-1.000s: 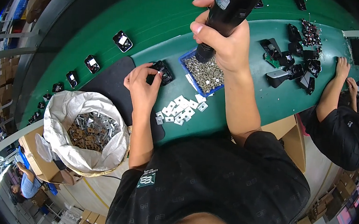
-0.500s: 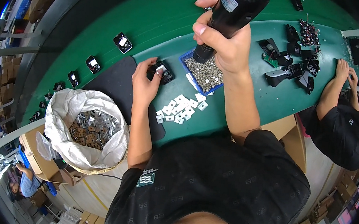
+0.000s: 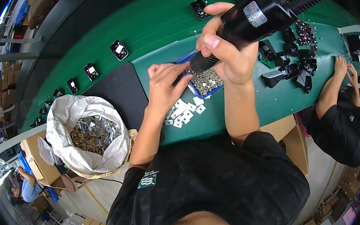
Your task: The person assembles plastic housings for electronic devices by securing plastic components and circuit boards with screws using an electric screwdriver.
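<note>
My right hand point(image 3: 233, 59) is wrapped round a black power screwdriver point(image 3: 251, 22), which slants with its nose down over the blue tray point(image 3: 179, 61). Many small metal screws point(image 3: 207, 81) fill that tray. My left hand point(image 3: 165, 84) reaches to the tray's left edge, its fingertips close to the screwdriver's nose. Whatever those fingers hold, if anything, is hidden behind them. Several small pale metal plates point(image 3: 184, 113) lie loose on the green table beside my left wrist. The black housing seen earlier under my left hand is out of sight.
Black housings point(image 3: 119, 50) line the green belt point(image 3: 162, 28) beyond the table. A white sack point(image 3: 58, 120) of metal pieces stands at left beside a dark mat point(image 3: 119, 89). Black parts point(image 3: 288, 71) and a wire pile point(image 3: 305, 34) lie right, near a co-worker point(image 3: 339, 123).
My left hand has moved right, from the black housing to the screw tray. The screwdriver has tilted and shifted slightly. Housings on the belt have slid a little toward the lower left.
</note>
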{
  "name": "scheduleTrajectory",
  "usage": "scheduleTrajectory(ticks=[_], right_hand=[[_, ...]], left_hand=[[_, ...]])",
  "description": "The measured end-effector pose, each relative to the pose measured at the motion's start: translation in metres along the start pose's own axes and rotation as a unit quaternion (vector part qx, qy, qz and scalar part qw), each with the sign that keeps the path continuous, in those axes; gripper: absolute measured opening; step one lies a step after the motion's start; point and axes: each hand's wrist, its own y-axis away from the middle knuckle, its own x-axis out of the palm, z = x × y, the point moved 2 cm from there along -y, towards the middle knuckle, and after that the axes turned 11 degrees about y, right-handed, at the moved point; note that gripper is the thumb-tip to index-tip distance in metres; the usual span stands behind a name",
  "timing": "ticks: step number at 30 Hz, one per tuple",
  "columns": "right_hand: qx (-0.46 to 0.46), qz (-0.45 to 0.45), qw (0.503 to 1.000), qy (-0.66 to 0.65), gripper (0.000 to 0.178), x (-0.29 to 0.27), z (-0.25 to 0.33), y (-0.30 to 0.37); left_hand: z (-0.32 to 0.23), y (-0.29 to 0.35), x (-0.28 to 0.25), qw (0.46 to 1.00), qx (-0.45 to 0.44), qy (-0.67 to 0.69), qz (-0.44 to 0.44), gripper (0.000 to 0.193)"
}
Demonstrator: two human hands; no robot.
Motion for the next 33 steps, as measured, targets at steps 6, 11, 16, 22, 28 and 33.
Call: scheduleTrajectory(ticks=[6,11,16,22,28,33], right_hand=[[-0.010,-0.005,1.000,-0.004,0.045,-0.003,0.002,0.000],[-0.013,-0.006,1.000,-0.004,0.045,-0.003,0.001,-0.001],[-0.011,-0.001,1.000,-0.004,0.045,-0.002,0.001,0.000],[-0.010,-0.005,1.000,-0.010,0.045,-0.001,0.001,0.000],[-0.011,-0.005,1.000,-0.002,0.045,0.000,-0.001,-0.001],[-0.009,0.004,1.000,-0.004,0.045,0.003,-0.003,-0.001]], left_hand=[[0.001,-0.001,0.007,0.999,-0.016,0.031,-0.005,0.011],[-0.001,-0.003,0.008,0.998,-0.033,0.055,-0.010,0.014],[-0.006,-0.005,0.009,0.995,-0.066,0.076,-0.008,0.016],[0.002,0.000,0.013,0.995,-0.072,0.069,-0.024,0.013],[0.000,0.001,0.011,0.994,-0.065,0.079,-0.045,0.009],[0.000,0.002,0.009,0.995,-0.059,0.066,-0.044,0.010]])
